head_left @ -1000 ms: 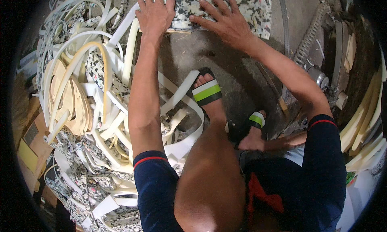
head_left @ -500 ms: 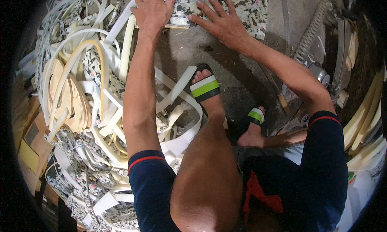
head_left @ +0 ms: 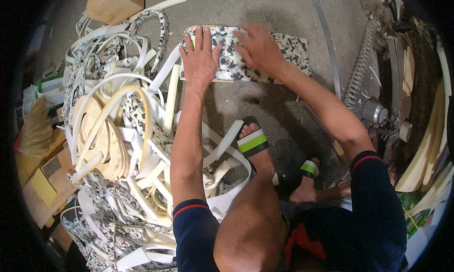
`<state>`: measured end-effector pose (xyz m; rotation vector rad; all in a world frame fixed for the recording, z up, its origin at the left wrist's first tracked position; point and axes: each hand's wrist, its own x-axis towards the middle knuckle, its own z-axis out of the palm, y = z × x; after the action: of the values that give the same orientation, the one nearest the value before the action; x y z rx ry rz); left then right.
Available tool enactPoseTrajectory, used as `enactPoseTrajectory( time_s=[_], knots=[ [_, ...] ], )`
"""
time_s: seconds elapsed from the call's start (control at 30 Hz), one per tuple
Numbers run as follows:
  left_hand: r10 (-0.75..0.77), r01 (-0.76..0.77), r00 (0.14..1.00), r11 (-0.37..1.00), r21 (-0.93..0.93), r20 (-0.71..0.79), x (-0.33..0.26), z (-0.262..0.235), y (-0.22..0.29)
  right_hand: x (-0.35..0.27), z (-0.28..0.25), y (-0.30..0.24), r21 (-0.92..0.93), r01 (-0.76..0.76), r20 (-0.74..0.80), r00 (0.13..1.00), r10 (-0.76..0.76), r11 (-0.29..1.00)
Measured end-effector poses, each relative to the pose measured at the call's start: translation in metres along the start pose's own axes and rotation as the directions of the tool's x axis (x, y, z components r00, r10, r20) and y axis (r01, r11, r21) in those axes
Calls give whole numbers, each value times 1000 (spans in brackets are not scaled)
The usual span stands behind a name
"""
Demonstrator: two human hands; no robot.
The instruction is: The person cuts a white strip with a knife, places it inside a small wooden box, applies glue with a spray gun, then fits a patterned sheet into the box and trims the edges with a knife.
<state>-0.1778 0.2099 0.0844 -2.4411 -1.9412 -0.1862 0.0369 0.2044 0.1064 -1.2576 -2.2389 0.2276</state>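
Observation:
A rectangular sheet of black-and-white speckled foam [head_left: 295,52] lies on the floor in front of me, with a thin pale wooden edge showing along its near left side. My left hand [head_left: 200,63] rests flat on the left end of the sheet, fingers spread and pointing away from me. Over the middle of the sheet is my right hand [head_left: 263,51], slightly blurred, its fingers apart and a little bent, pointing left. It holds nothing that I can see. Whether its fingertips press on the foam or hover just above, I cannot tell.
A tangled heap of white and speckled foam offcuts [head_left: 142,177] covers the left side, with curved plywood pieces [head_left: 99,139] in it. A wooden block [head_left: 116,6] stands beyond. On the right are a coiled hose [head_left: 362,69], a metal motor-like part [head_left: 376,112] and a wooden-handled tool [head_left: 338,150].
The view has shifted, so more of the sheet and the floor beyond shows. My right hand has moved farther over the sheet, its fingers more bent. My left hand stays on the left end.

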Motion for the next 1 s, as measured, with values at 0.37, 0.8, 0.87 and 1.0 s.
enactPoseTrajectory(
  time_s=[0.37, 0.8, 0.87, 1.0],
  knots=[
    [-12, 14, 996, 1000, -26, 87, 4, -9, 3, 27, 40, 27, 85, -367, 73, 929, 362, 926],
    [-36, 39, 999, 994, -103, 26, 3, -6, 7, 32, 31, -1, 14, -396, 3, 918, 396, 918],
    [-42, 46, 998, 992, -118, 42, 4, -6, 3, 24, 40, -22, -182, -195, 97, 972, 215, 964],
    [-130, 139, 990, 915, -380, 51, 12, -12, -3, 15, 47, -25, -131, -72, 133, 987, 90, 989]
  ],
)
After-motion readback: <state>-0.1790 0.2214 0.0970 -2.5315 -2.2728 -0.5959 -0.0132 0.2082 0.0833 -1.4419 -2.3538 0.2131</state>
